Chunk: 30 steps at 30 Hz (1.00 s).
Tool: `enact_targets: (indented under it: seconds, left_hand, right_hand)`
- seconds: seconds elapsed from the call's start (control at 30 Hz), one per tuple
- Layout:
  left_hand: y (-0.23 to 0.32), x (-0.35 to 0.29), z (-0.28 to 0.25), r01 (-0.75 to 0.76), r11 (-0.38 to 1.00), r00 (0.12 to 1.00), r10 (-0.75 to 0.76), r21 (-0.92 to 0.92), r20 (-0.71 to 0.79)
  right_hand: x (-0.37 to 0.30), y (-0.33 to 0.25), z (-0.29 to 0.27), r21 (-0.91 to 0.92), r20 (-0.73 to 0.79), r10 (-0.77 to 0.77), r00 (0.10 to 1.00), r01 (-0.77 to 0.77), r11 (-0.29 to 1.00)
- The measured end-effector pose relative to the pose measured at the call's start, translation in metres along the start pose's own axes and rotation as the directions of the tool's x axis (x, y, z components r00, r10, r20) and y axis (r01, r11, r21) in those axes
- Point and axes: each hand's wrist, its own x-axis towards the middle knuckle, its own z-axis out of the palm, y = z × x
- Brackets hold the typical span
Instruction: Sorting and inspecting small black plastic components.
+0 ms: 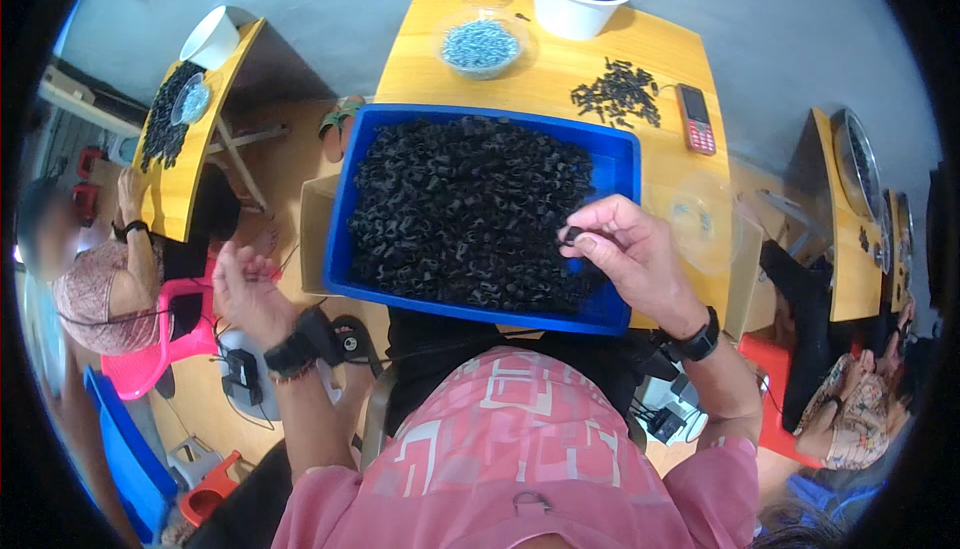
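"Okay, where's the piece?"
"Small black part (572, 236): pinched between right thumb and fingertip, just over the right side of the blue tray (618, 169). Right hand (640, 259) closed on it."
"Tray contents?"
"Heap of similar black parts (470, 209), bare blue showing at the right end."
"Left hand (250, 294)?"
"Raised, left of the tray, fingers curled. Can't tell if it grips anything."
"Beyond the tray?"
"Yellow table (550, 89). Far left, clear bowl (482, 73) of pale blue pieces (480, 41); far edge, white tub (575, 19) of black pieces; right, loose black pieces (615, 94), then red-and-black phone (697, 119)."
"Further out?"
"Seated person (110, 289), left, at another table (185, 184)."
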Motion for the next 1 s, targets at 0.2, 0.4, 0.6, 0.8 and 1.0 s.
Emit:
enact_targets:
  seconds: [0.2, 0.4, 0.6, 0.8, 1.0]
  left_hand:
    - [0.036, -0.071, 0.095, -0.043, 0.998, 0.875, 0.017, 0.044, 0.483]
    - [0.022, -0.138, 0.154, 0.224, 0.936, 0.504, -0.35, 0.272, 0.789]
    - [0.004, -0.168, 0.174, 0.439, 0.852, 0.32, -0.444, 0.284, 0.837]
    - [-0.01, -0.179, 0.183, 0.532, 0.795, 0.267, -0.484, 0.291, 0.833]
    - [-0.017, -0.184, 0.191, 0.568, 0.796, 0.3, -0.437, 0.209, 0.848]
  right_hand:
    - [0.004, 0.006, 0.006, 0.091, -0.025, -0.075, 0.997, 0.077, 0.993]
    - [-0.008, 0.012, 0.003, -0.022, -0.047, -0.213, 0.976, 0.212, 0.977]
    - [-0.018, 0.01, 0.007, -0.078, -0.068, -0.307, 0.949, 0.301, 0.95]
    - [-0.023, 0.014, 0.002, -0.12, -0.102, -0.346, 0.933, 0.334, 0.935]
    - [-0.028, 0.007, -0.017, -0.277, -0.119, -0.364, 0.924, 0.321, 0.906]
